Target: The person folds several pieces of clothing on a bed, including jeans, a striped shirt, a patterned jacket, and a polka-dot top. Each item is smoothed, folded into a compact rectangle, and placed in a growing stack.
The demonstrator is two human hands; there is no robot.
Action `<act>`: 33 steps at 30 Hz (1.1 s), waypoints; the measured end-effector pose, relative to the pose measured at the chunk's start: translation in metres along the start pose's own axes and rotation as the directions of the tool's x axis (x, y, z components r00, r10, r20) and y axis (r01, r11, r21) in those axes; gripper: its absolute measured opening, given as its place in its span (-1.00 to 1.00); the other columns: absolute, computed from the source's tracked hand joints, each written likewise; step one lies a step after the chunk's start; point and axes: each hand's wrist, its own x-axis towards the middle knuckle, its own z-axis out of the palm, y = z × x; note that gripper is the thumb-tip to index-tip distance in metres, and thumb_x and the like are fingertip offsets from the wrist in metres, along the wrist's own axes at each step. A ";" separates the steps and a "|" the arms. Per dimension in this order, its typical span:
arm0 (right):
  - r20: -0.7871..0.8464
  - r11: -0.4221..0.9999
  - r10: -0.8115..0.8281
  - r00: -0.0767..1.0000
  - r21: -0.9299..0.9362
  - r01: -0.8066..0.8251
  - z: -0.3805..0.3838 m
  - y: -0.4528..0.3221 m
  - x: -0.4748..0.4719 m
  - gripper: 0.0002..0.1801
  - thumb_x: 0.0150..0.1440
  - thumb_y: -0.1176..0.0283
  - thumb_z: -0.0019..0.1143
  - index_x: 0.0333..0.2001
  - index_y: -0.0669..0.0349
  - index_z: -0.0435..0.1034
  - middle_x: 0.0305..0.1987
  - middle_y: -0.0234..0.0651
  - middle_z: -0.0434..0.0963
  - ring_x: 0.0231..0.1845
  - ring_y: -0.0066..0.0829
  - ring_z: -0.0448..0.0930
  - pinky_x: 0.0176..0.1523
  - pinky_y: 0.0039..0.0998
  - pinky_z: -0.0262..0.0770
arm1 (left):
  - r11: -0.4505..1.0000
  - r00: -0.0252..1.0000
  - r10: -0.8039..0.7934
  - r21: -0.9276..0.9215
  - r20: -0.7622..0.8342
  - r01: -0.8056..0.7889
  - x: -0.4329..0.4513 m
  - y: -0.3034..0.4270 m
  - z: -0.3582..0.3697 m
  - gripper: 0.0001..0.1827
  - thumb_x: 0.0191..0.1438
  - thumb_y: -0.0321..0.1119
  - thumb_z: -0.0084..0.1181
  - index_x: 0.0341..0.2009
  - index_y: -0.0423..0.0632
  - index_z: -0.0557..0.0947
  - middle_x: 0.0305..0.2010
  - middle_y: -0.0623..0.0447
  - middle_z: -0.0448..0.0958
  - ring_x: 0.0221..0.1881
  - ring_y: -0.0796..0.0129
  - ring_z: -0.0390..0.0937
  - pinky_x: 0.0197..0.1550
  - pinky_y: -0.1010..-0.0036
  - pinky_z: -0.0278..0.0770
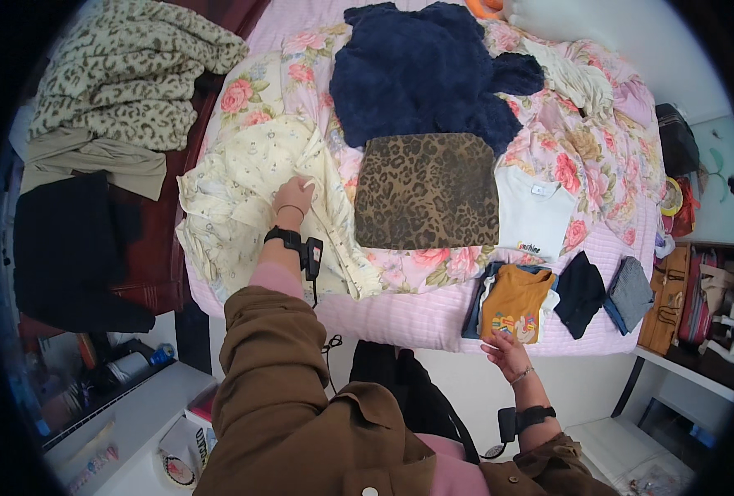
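A cream long-sleeved garment with a small print (243, 167) lies spread and rumpled on the bed's left side. My left hand (293, 195) is on it, fingers closed around a bit of its fabric near the button edge. My right hand (508, 354) hangs at the bed's front edge, fingers loosely apart, just below a mustard T-shirt (519, 294) that tops a small stack of folded clothes. Whether its fingertips touch that shirt I cannot tell. Between the hands lies a folded brown leopard-print cloth item (427, 192), with a white T-shirt (531, 214) beside it.
A navy fleecy garment (422, 74) covers the bed's far middle. Folded black (581, 296) and grey-blue (630, 294) clothes lie at right on the pink quilt (391, 319). At left, a leopard-print fleece (125, 74) and black garment (63, 254) rest on dark red furniture (162, 273).
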 end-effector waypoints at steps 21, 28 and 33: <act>0.471 -0.213 -0.863 -0.184 -0.010 0.977 0.205 -0.187 -0.214 -0.17 0.02 0.29 0.19 0.26 0.33 -0.05 0.19 0.05 0.24 0.18 -0.21 0.34 0.17 -0.37 0.29 | -0.002 0.548 0.553 -0.659 -0.627 -0.752 -0.300 0.392 -0.395 -0.70 0.22 -0.35 -0.14 -0.01 -0.23 0.43 -0.20 0.01 0.50 -0.23 0.38 0.53 -0.19 0.51 0.56; 0.098 -0.562 -0.784 -0.613 -0.533 0.633 0.176 -0.281 -0.320 -0.12 -0.17 0.36 0.27 0.23 0.14 0.02 0.00 0.04 0.27 -0.03 0.02 0.37 -0.06 -0.17 0.38 | -0.075 0.322 0.720 -0.530 -0.614 -0.845 -0.417 0.421 -0.486 -0.74 0.10 -0.31 0.10 -0.13 -0.14 0.53 -0.23 0.05 0.56 -0.20 0.44 0.52 -0.10 0.55 0.49; 0.413 -0.649 -0.760 -0.501 -0.469 0.599 0.138 -0.313 -0.366 -0.72 0.08 0.42 0.07 -0.09 0.17 0.41 -0.31 -0.31 0.55 -0.28 -0.47 0.54 -0.18 -0.45 0.46 | 0.024 0.409 0.706 -0.558 -0.578 -0.830 -0.461 0.363 -0.505 -0.76 0.06 -0.39 0.10 -0.14 -0.12 0.54 -0.24 0.10 0.56 -0.22 0.50 0.52 -0.13 0.63 0.47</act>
